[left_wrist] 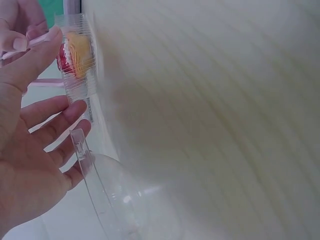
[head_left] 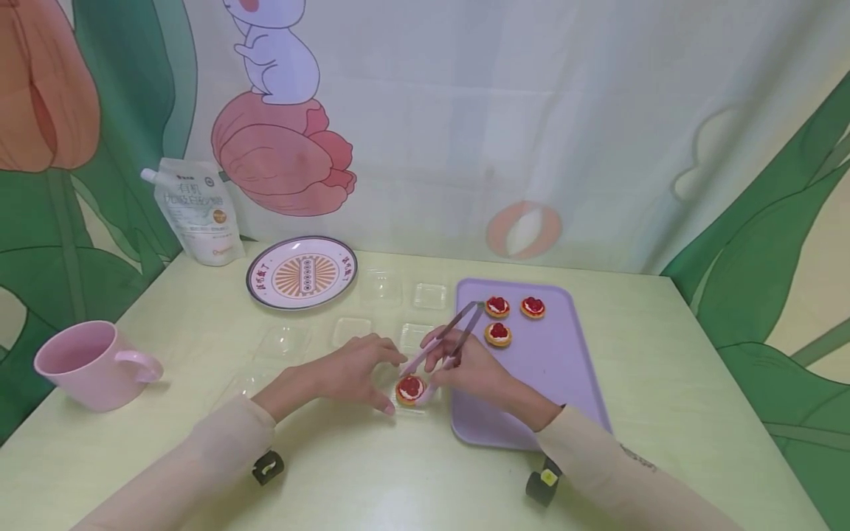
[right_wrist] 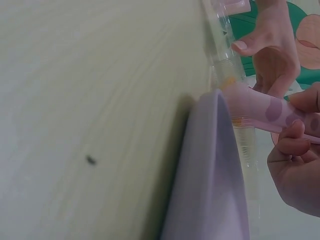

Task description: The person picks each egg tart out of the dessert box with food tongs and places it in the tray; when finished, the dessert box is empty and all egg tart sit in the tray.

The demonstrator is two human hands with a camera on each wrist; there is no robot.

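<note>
My right hand grips a pair of pink-ended tongs with grey arms. Their pink tips stand on either side of a small berry tart with white cream. Seen from the left wrist, this tart sits in a clear ridged plastic box base. My left hand is at the left side of that base, thumb and fingers spread apart with fingertips right at its edge. Three more tarts lie on the purple tray to the right.
Several clear plastic box pieces lie behind and left of my hands; a clear domed lid is close by my left fingers. Farther out stand a pink mug, a patterned plate and a white spouted pouch. A printed curtain hangs behind.
</note>
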